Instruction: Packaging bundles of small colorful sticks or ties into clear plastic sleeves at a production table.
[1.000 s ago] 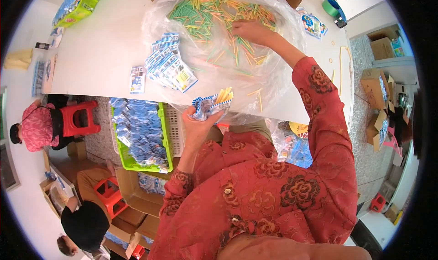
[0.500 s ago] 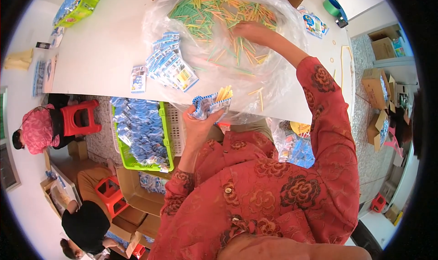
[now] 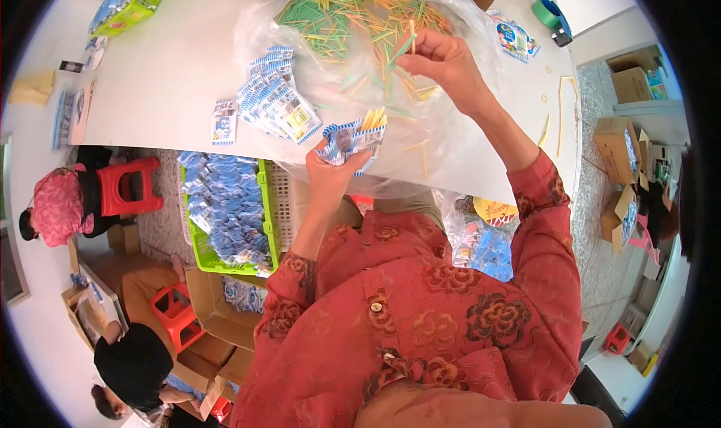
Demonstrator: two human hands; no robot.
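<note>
While thin coloured sticks lie heaped across the upper middle of the frame, the right hand pinches a few between thumb and fingertips; they look light, stiff and likely to snap, best gripped at mid-length. Near the centre, the left hand is curled around a packet, probably soft and slippery, best held by its sides; yellow sticks poke from its top.

Packets have blue-and-white striped edges; sticks are green, yellow and orange.
</note>
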